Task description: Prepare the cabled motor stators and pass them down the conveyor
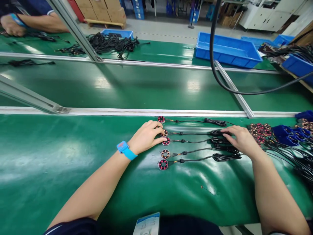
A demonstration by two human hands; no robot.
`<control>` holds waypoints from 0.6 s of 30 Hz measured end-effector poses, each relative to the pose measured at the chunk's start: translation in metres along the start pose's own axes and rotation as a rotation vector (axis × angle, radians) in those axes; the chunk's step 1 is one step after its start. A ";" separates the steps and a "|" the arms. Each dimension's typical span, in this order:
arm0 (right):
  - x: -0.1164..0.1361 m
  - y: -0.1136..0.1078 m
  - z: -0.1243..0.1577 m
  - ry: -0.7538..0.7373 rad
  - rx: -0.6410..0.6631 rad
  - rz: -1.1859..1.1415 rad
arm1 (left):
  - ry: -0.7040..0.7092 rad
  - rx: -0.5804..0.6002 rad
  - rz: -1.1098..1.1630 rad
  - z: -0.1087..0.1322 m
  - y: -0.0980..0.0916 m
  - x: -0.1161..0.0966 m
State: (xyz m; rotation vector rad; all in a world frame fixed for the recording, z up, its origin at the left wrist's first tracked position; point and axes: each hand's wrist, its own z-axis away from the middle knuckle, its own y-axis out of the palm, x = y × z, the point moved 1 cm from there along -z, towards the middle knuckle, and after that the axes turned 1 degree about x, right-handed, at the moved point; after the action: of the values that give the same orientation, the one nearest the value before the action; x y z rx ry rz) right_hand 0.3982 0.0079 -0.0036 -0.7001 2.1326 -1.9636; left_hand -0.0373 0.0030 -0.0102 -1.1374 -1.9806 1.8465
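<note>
Several small round motor stators with red and copper windings lie in a column on the green mat, each with a black cable running right to a folded bundle. My left hand (146, 136), wearing a blue wristband (127, 150), has its fingers closed around the second stator from the top (165, 133). Its thumb tip rests by the third stator (166, 141). On the right, my right hand (241, 139) pinches the second cable's bundle (216, 133). Below lie the fourth stator (165, 154) and the bottom stator (163, 164); the top stator (161, 119) sits near the rail.
More stators (261, 132), blue-wrapped parts (288, 134) and tangled cables (290, 153) crowd the right side. A metal rail (137, 112) crosses beyond my hands. Farther off are a cable pile (107, 44), a blue bin (227, 50) and another person's hand (13, 25). A black hose (212, 49) hangs down.
</note>
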 end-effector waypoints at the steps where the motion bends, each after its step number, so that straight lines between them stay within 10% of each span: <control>1: -0.003 -0.003 0.002 -0.001 0.031 -0.028 | 0.002 0.010 0.001 0.001 -0.001 -0.002; 10: 0.003 -0.008 -0.015 0.073 -0.113 0.012 | -0.090 -0.125 0.038 -0.003 -0.001 0.010; 18: -0.013 0.015 -0.023 0.018 -0.079 0.072 | -0.127 0.050 -0.024 -0.003 0.007 0.016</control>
State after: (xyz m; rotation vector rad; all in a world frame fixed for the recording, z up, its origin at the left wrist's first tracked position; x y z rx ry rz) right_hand 0.3961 0.0348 -0.0174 -0.6107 2.2238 -1.8658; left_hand -0.0437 0.0157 -0.0215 -1.0012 -1.9929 1.9901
